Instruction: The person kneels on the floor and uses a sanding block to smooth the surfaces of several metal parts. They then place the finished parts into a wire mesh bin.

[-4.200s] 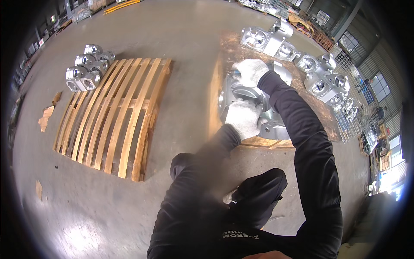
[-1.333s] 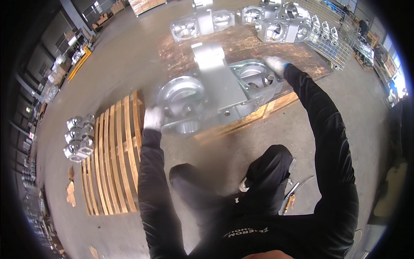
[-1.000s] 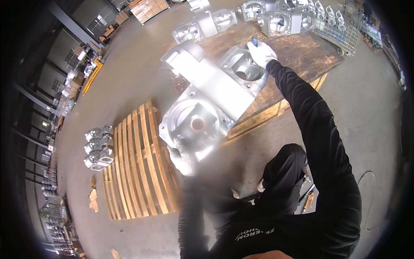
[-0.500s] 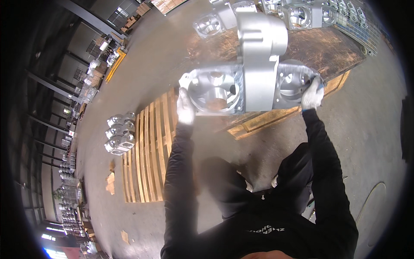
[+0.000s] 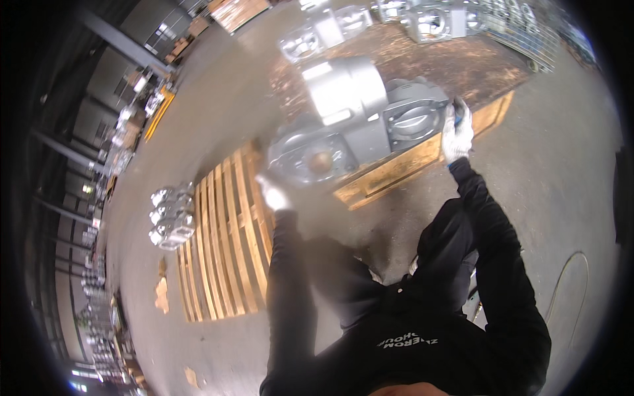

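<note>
A few shiny metal castings (image 5: pixel 170 216) sat at the far left end of the bare slatted pallet (image 5: pixel 224 247). The large grey cast housing (image 5: pixel 353 125) hung in the air between that pallet and the loaded pallet (image 5: pixel 422 155). It looked heavy and could slip, since each gloved hand gripped only an edge. The left hand (image 5: pixel 272 195) closed under its near corner; the right hand (image 5: pixel 456 132) clamped its right rim.
</note>
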`<state>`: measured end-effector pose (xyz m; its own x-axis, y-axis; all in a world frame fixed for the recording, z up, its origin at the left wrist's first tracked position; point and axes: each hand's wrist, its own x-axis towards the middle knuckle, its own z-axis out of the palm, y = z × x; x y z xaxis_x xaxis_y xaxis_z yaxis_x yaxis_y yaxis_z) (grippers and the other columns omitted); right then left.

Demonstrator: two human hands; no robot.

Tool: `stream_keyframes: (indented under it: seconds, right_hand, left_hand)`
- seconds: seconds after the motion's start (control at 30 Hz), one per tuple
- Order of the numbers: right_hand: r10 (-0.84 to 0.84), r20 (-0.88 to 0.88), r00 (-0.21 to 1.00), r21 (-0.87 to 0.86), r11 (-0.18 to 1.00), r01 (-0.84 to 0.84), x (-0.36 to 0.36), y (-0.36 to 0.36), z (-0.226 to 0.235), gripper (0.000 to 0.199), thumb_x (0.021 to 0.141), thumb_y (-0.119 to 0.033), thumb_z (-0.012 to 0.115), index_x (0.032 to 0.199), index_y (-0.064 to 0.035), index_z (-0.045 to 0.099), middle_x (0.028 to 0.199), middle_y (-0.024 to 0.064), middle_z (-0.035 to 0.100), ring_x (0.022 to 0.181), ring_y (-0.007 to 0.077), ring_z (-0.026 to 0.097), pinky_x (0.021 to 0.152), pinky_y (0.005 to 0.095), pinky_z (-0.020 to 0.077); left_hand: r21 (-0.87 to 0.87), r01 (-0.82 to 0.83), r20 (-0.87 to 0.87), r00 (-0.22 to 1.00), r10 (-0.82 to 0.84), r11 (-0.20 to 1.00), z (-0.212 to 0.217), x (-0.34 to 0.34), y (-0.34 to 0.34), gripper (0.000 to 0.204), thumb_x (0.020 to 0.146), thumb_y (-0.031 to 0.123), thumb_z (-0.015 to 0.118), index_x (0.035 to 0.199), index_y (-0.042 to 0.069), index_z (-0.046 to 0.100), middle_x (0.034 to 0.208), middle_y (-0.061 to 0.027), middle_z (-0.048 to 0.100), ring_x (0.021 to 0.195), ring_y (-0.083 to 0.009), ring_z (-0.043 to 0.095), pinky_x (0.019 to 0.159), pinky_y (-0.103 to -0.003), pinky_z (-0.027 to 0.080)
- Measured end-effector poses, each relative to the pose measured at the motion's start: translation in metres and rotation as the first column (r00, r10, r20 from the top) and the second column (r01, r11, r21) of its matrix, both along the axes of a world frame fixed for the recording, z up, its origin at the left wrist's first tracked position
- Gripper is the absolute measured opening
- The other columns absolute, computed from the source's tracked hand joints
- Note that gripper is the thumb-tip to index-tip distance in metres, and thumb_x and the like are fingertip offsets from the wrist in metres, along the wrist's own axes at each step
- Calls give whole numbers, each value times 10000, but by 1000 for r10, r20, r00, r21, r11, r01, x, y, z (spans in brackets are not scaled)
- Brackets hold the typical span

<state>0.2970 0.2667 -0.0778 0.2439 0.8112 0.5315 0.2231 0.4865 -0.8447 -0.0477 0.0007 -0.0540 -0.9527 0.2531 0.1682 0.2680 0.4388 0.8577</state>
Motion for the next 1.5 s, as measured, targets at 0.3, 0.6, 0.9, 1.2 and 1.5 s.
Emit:
stream_keyframes:
  seconds: [0.3,0.6,0.9,1.2,1.5]
  right_hand:
    - [359,575,735,-439,894,-93,4,-61,-57,422,1039,-439,522,1241,-74,586,959,247,730,948,464,696,843,551,541]
    - [268,547,793,-385,922,-46,-2,-53,-69,406,1050,-441,487,1220,-98,621,954,248,728,939,449,696,842,550,529]
    - [192,536,822,-353,936,12,-29,-49,-85,349,1046,-378,541,1081,-55,668,877,256,709,868,464,693,753,556,541]
    - [346,398,850,-384,904,-189,-76,-86,-34,384,1020,-340,530,1070,10,680,918,296,701,932,495,666,837,548,529]
    - [492,596,635,-289,869,-401,-31,-48,73,458,974,-379,658,1202,15,705,865,185,722,808,281,692,770,391,556]
  left_hand:
    - [185,578,-782,576,-237,795,156,80,66,413,1117,243,381,1311,5,658,1316,-155,661,1255,-278,614,1095,-395,442]
    - [-227,498,-743,466,-480,837,203,118,138,327,950,390,638,1042,97,747,1027,-122,694,1024,-330,641,901,-446,528]
    - [-186,499,-770,461,-442,846,194,117,139,283,946,355,628,976,104,756,979,-121,689,989,-344,632,896,-449,519]
    - [-138,507,-797,453,-399,851,191,120,140,267,939,331,641,957,94,761,1009,-122,706,982,-345,641,890,-449,527]
    - [-183,484,-774,465,-429,856,195,118,139,294,939,356,654,997,94,774,1044,-120,719,1007,-339,636,925,-440,518]
